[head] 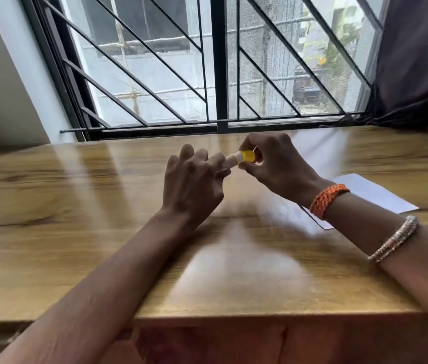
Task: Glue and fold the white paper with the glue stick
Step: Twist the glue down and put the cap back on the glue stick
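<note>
A: Two bare hands meet above the glossy wooden table (76,206); what does each hold?

B: The right hand (277,164) pinches the yellow-capped glue stick (244,156) with curled fingers. The left hand (194,185) has loosely spread fingers at its white end; grip unclear.

A: And the flat white paper sheet (375,193)?

B: On the table, under the right wrist.

Both forearms bare, no sleeves in view. Right wrist: orange braided band (329,200), woven texture, snug fit. Further up the right forearm: thin silver bangles (394,239), several stacked close together, beaded or faceted surface. Left hand (190,185) and wrist: nothing worn.
</note>
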